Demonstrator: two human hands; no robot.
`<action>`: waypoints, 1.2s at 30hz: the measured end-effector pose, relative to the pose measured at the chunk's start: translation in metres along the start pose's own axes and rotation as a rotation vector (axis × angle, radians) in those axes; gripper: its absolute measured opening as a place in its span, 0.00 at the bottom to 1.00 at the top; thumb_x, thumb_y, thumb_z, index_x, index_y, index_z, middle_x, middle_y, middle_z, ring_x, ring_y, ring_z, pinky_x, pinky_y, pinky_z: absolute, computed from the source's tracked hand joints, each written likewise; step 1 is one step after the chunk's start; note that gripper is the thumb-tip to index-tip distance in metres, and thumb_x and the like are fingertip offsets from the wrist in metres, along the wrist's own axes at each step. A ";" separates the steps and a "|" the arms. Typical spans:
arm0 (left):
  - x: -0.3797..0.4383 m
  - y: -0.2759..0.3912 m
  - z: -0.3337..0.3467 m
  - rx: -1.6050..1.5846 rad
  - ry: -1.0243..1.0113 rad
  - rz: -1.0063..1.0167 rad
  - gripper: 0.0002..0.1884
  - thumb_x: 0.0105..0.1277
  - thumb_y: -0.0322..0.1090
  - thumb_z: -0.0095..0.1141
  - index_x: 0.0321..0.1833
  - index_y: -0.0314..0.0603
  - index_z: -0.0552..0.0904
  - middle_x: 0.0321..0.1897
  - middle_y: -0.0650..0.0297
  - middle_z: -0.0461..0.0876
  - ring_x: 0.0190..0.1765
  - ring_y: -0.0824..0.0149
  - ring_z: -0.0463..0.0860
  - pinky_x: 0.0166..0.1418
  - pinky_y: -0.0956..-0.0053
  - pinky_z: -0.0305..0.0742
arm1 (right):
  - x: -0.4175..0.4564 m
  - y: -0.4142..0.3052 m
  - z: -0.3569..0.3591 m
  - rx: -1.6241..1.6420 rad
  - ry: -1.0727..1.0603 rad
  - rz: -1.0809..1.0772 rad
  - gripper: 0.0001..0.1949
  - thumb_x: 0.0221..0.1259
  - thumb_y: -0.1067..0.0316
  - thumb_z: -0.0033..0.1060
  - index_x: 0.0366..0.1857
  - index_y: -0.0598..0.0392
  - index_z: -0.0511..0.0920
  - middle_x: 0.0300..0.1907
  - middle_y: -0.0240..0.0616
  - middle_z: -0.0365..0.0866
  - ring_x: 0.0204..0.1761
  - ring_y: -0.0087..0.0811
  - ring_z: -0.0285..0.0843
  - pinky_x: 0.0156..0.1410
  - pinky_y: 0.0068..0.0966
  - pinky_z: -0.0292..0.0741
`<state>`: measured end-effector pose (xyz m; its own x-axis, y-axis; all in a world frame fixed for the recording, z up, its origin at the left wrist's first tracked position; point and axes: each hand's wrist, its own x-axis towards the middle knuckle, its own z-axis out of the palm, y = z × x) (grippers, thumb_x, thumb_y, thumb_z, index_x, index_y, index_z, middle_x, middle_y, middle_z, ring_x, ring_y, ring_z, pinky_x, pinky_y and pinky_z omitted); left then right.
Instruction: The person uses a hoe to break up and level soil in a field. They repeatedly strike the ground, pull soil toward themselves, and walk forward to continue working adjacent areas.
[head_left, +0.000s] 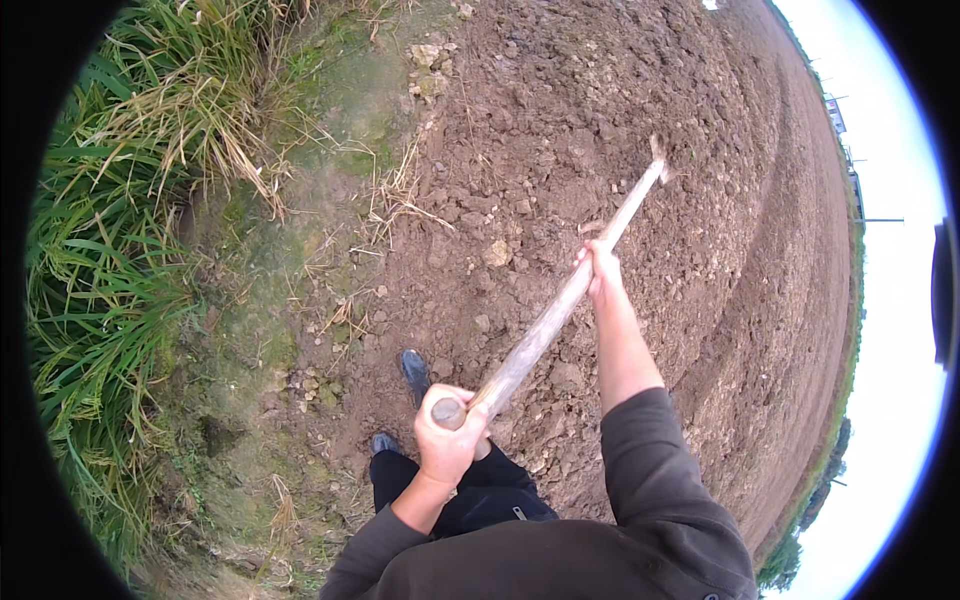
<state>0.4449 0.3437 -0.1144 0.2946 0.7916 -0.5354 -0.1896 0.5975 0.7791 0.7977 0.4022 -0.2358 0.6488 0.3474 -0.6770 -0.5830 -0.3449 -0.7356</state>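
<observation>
A long-handled digging tool, apparently a spade with a wooden T-handle (534, 341), slants from near my waist up to the right. My left hand (448, 442) is wrapped around the crosspiece at its near end, whose round end (448, 413) faces me. Farther along the shaft, my right hand (600, 266) grips the wood with the arm stretched out. The tool's far head (658, 159) meets the brown soil (525, 172). Most of the blade is hidden or hard to make out there.
Tall green and straw-coloured grassy plants (127, 247) line the left side. A mossy strip (247, 300) runs between them and the clods. My dark boots (413, 373) stand on the soil. Dry stalks (397, 199) lie ahead, and the tilled field (780, 247) stretches right.
</observation>
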 end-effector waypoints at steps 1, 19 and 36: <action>-0.013 0.004 -0.011 0.037 0.049 -0.035 0.09 0.52 0.22 0.58 0.30 0.36 0.70 0.26 0.61 0.75 0.21 0.71 0.77 0.21 0.78 0.75 | -0.035 0.018 0.010 0.018 0.070 0.059 0.04 0.54 0.71 0.51 0.30 0.56 0.68 0.15 0.34 0.69 0.15 0.29 0.68 0.22 0.26 0.73; -0.242 -0.075 -0.288 0.362 0.873 -0.186 0.06 0.53 0.26 0.52 0.26 0.42 0.68 0.20 0.65 0.71 0.18 0.74 0.71 0.15 0.77 0.66 | -0.189 0.273 -0.021 0.403 -0.205 0.644 0.09 0.49 0.67 0.61 0.25 0.52 0.69 0.22 0.33 0.69 0.26 0.31 0.69 0.36 0.32 0.74; -0.578 -0.117 -0.393 0.369 1.553 -0.405 0.05 0.47 0.29 0.47 0.27 0.35 0.70 0.20 0.64 0.70 0.19 0.70 0.68 0.18 0.74 0.64 | -0.411 0.503 0.031 -0.039 -0.169 1.051 0.05 0.49 0.74 0.55 0.25 0.57 0.69 0.19 0.37 0.68 0.21 0.35 0.70 0.28 0.34 0.73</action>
<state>-0.0715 -0.1333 -0.0245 -0.9393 0.0999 -0.3281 -0.0523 0.9038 0.4248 0.2229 0.1130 -0.3277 -0.2496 -0.0257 -0.9680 -0.7926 -0.5689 0.2194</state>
